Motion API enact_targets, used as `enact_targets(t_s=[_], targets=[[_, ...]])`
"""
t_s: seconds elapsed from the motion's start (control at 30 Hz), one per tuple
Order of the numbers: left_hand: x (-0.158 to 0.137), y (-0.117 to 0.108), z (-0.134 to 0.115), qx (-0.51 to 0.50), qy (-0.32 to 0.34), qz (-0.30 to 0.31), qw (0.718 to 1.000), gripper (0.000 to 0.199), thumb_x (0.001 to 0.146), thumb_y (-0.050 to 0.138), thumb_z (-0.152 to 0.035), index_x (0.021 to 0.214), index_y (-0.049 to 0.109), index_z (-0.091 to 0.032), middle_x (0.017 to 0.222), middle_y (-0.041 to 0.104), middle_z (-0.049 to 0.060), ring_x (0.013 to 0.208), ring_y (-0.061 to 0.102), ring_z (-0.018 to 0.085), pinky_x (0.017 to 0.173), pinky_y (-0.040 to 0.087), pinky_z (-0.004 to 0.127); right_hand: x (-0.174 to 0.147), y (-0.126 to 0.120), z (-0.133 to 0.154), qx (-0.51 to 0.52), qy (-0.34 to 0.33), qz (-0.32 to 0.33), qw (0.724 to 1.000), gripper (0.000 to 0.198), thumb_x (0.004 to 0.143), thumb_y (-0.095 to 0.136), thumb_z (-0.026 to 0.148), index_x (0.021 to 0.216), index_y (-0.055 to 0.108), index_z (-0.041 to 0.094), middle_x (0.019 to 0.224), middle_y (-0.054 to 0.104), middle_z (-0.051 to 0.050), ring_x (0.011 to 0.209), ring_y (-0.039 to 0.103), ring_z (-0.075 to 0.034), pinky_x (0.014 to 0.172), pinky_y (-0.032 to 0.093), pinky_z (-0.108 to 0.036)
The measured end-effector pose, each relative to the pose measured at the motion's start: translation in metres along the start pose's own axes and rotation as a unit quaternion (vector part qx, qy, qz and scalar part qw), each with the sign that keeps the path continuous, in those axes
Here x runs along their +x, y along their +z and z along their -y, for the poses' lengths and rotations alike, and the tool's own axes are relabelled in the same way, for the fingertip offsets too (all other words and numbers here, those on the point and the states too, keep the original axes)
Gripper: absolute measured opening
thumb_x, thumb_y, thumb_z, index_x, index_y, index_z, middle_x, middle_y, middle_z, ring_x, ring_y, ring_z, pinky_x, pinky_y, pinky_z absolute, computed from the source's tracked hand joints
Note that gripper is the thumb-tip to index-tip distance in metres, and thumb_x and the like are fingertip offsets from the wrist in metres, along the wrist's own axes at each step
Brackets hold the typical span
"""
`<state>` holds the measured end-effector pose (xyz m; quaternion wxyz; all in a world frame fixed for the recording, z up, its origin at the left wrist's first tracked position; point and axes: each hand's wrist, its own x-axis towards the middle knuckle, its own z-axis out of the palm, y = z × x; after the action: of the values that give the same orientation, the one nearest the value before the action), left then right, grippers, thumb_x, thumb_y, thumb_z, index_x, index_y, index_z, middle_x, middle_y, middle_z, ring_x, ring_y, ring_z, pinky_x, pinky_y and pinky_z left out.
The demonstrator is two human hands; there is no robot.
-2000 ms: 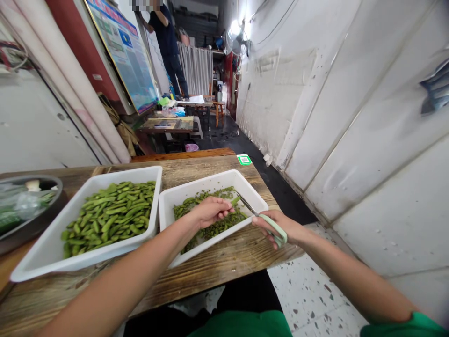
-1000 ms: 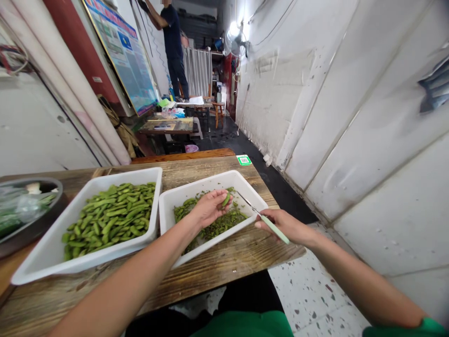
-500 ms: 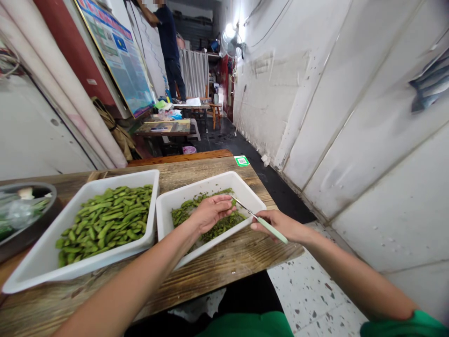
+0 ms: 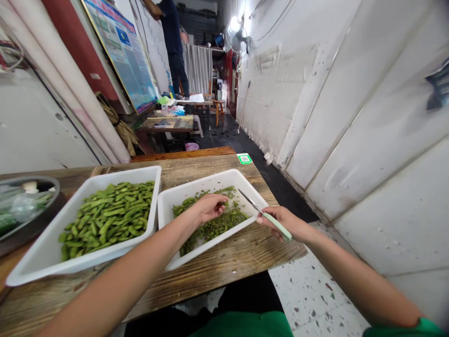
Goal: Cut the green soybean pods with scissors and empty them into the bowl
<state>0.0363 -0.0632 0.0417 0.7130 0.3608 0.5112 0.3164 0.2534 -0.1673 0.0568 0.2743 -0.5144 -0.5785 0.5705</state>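
Observation:
My right hand is wrapped round the pale green handles of a pair of scissors. Their blades point up and left over the right part of a white tray. Above the middle of that tray, my left hand has its fingers curled together; a small greenish bit shows at the fingertips, too small to name. Trimmed green scraps and some pods lie in the tray below it. To the left, a second white tray holds a heap of green soybean pods.
Both trays stand on a wooden table. A dark round basin with plastic bags is at the left edge. A green QR card lies at the far corner. Farther back, a person stands by low tables; a white wall runs along the right.
The scissors have drawn away from my left hand, down and right. My left hand has shifted slightly left, and its fingers have curled in. The view has turned a little.

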Motion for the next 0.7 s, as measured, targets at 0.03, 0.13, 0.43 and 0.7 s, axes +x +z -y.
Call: enact_targets(t_s=[0.03,0.13,0.43,0.7], targets=[[0.005,0.002,0.000,0.016,-0.008,-0.004,1.000,0.008,0.068,0.056,-0.005,0.066,0.052,-0.012,0.049,0.047,-0.003,0.039,0.040,0.004,0.036,0.028,0.013,0.001,-0.001,-0.002,0.008,-0.002,0.003,1.000,0.032,0.070,0.065,0.046,0.078,0.050,0.018,0.046,0.034,0.010,0.034,0.034,-0.004,0.030,0.034,-0.015],[0.019,0.010,0.002,0.113,0.026,-0.014,0.993,0.009,0.067,0.061,-0.012,0.064,0.052,-0.014,0.044,0.040,-0.006,0.035,0.029,0.003,0.035,0.016,0.016,0.003,-0.003,-0.005,0.013,-0.001,0.008,1.000,0.032,0.070,0.065,0.044,0.081,0.051,0.018,0.046,0.035,0.010,0.033,0.034,-0.004,0.030,0.033,-0.015],[0.042,0.027,0.020,0.634,0.174,-0.022,0.754,0.011,0.055,0.070,-0.019,0.052,0.060,-0.014,0.057,0.059,0.007,0.059,0.054,0.018,0.056,0.034,0.026,0.005,-0.005,-0.010,0.018,0.003,0.011,1.000,0.030,0.072,0.065,0.043,0.083,0.052,0.018,0.043,0.035,0.011,0.032,0.033,-0.003,0.031,0.033,-0.014],[0.031,0.012,0.006,0.530,0.191,-0.001,0.826,0.004,0.064,0.061,-0.014,0.062,0.064,-0.014,0.059,0.062,0.003,0.049,0.046,0.009,0.049,0.032,0.021,0.000,0.000,-0.007,0.010,0.009,-0.011,1.000,0.035,0.068,0.067,0.046,0.082,0.053,0.017,0.043,0.035,0.011,0.031,0.034,-0.004,0.028,0.033,-0.015]])
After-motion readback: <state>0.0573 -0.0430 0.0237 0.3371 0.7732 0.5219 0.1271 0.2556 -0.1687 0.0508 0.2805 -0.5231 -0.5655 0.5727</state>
